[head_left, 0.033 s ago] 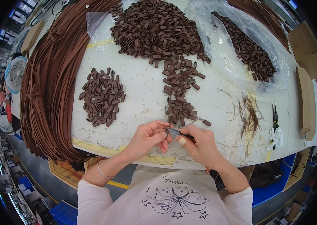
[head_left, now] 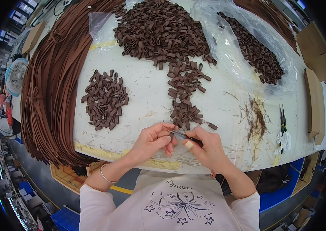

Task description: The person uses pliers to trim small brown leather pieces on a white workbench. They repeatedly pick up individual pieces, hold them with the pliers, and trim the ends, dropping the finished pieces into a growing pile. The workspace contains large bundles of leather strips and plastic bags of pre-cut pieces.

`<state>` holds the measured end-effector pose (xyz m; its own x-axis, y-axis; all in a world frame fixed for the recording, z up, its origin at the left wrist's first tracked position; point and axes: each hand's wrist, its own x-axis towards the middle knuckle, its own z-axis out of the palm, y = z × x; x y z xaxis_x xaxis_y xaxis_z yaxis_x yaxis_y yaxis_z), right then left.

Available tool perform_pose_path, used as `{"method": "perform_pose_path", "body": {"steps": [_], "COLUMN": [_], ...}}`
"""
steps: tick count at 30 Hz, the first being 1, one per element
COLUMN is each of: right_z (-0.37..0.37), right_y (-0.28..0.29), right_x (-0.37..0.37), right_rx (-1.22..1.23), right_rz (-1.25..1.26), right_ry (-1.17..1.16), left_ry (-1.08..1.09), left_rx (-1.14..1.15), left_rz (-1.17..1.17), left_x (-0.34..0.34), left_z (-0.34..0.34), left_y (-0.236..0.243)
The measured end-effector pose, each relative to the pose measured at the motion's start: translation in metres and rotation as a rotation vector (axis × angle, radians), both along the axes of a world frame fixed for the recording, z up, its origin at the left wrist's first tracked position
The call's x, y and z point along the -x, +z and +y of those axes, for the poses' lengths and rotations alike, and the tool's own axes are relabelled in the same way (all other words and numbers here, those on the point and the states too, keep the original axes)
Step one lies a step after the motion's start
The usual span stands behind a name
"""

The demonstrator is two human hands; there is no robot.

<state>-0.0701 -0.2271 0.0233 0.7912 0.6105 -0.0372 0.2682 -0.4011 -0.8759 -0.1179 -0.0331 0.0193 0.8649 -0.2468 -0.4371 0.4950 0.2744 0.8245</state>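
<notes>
My left hand (head_left: 157, 139) is closed in a pinch on what looks like a small brown loop, mostly hidden by my fingers. My right hand (head_left: 209, 148) grips dark-handled thread snips (head_left: 194, 140), a pale wrap showing on one finger. The metal blades reach to the left fingertips. Just beyond my hands, a trail of brown strap loops (head_left: 186, 111) runs up to a large heap of loops (head_left: 161, 30). A smaller pile of the same loops (head_left: 106, 101) lies to the left.
Long brown strips (head_left: 51, 96) cover the table's left side. A clear plastic bag (head_left: 224, 54) with more loops lies far right. Thread scraps (head_left: 257, 119) and black-handled scissors (head_left: 283, 119) lie on the right. Cardboard pieces (head_left: 315, 104) stand at the right edge.
The snips have turned slightly and their blades sit a little differently at the left fingertips. My left hand has barely moved. The piles are unchanged.
</notes>
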Motion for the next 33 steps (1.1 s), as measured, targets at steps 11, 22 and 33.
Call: {"method": "perform_pose_path", "body": {"steps": [11, 22, 33], "right_z": [0.001, 0.001, 0.000], "right_y": [0.008, -0.001, 0.011], "right_x": [-0.008, -0.011, -0.014], "right_rx": [-0.170, -0.285, -0.279], "right_rz": [0.836, 0.925, 0.958], "right_ry": [-0.023, 0.005, -0.041], "left_ry": [-0.130, -0.157, -0.118], "left_rx": [-0.279, -0.602, -0.733], "left_rz": [-0.272, -0.588, -0.732], "left_x": [0.001, 0.000, -0.002], "left_z": [0.005, 0.006, 0.008], "left_y": [-0.005, -0.007, -0.007]}}
